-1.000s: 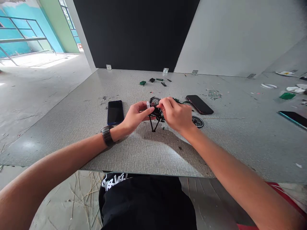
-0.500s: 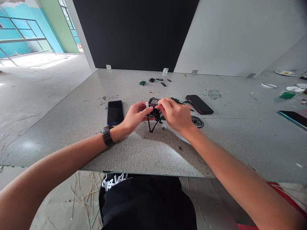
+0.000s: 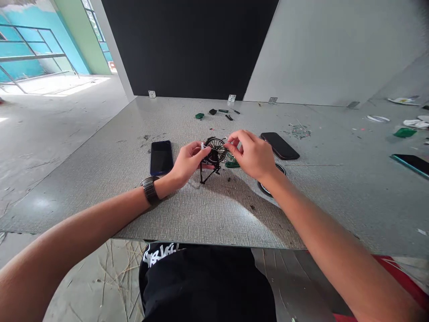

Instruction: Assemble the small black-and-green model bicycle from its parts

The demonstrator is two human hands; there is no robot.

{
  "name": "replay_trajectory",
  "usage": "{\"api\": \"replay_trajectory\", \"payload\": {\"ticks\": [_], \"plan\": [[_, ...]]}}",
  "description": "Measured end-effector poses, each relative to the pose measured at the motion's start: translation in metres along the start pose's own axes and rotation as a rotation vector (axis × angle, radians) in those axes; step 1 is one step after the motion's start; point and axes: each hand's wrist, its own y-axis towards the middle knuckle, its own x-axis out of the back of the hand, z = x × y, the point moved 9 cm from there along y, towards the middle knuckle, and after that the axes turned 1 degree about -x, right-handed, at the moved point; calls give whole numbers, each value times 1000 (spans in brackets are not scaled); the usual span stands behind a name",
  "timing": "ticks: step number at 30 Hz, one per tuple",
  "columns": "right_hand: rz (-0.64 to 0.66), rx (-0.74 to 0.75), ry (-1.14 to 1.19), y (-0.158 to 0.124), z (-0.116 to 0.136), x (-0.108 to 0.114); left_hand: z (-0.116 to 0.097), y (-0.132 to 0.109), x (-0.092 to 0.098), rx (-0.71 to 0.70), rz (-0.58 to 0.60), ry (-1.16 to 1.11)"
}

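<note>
My left hand (image 3: 188,163) grips a small black model bicycle frame (image 3: 209,172) with a spoked wheel (image 3: 216,150) mounted on it. A white piece (image 3: 202,146) shows by the left fingertips. At the wheel's right edge my right hand (image 3: 253,154) is pinched, thumb against index finger; whatever lies between them is too small to make out. Below the right fingers a green part (image 3: 232,164) lies on the table. Another wheel (image 3: 264,189) rests partly hidden under my right wrist.
A phone (image 3: 161,158) lies left of my hands, a second phone (image 3: 280,146) to the right. Small green and black parts (image 3: 199,116) are at the back. Farther right are scraps (image 3: 300,130), a green piece (image 3: 405,133) and another phone (image 3: 410,164).
My right hand has moved right, off the wheel's centre to its edge. The frame has shifted slightly left and the wheel face shows more. The loose wheel by my right wrist appears lower.
</note>
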Motion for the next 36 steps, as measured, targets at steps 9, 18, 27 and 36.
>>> {"api": "replay_trajectory", "payload": {"ticks": [9, 18, 27, 36], "plan": [[-74, -109, 317, -2, -2, -3, 1, -1, -5, 19, 37, -13], [-100, -166, 359, -4, 9, 2, -1, -2, -3, -5, -3, 52], [-150, -187, 398, -8, 15, 1, -7, -4, 0, -81, -50, 111], [-106, -179, 573, -6, 19, -2, -11, -5, -6, -69, -8, 120]]}}
